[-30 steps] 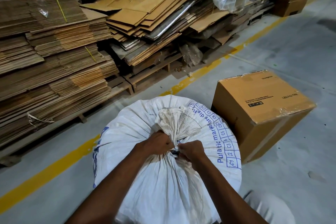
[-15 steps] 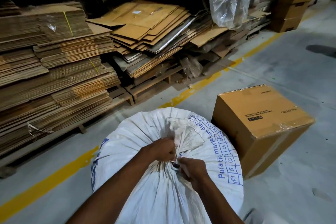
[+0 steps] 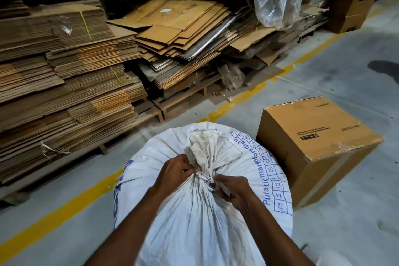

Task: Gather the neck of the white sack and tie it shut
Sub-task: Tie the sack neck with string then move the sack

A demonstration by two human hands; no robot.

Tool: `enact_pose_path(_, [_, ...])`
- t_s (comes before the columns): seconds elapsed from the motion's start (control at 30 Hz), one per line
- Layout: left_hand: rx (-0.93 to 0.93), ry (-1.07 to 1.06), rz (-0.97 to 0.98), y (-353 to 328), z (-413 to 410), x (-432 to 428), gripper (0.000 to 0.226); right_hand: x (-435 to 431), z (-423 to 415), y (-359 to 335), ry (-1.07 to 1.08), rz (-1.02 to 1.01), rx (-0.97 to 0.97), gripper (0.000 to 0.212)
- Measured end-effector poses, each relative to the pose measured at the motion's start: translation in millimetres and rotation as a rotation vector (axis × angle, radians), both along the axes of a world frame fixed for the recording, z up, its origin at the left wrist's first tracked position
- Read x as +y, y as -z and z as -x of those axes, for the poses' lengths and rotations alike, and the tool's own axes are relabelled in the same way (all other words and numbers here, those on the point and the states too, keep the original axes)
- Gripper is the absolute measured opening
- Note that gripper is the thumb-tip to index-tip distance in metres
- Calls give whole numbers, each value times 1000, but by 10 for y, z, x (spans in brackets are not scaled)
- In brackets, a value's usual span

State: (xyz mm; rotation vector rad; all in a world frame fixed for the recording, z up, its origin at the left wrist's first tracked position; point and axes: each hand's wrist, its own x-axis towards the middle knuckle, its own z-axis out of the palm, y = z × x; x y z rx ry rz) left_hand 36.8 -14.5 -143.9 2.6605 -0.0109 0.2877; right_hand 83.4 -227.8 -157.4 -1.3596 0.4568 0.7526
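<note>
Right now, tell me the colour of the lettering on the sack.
Blue lettering on the white sack, clearest in the head view.

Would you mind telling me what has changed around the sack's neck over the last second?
The right hand has drawn back toward the right, pulling a white strip out from the cinched neck. The view has tilted up, so the hands sit lower in frame. The left hand still pinches the neck on its left side. The white sack and cardboard box have stayed put.
</note>
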Motion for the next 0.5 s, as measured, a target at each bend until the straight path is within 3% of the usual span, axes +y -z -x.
enact_pose_path(0.13, [-10, -149, 292, 92, 11, -175, 11, -95, 39, 28, -27, -33, 119, 14])
enact_pose_path(0.27, [-61, -142, 371, 107, -22, -291, 13, -168, 66, 59, -54, -93, 172, 22])
enact_pose_path(0.5, [-177, 160, -70, 200, 102, -269, 25, -135, 52, -20, -110, -153, 208, 18])
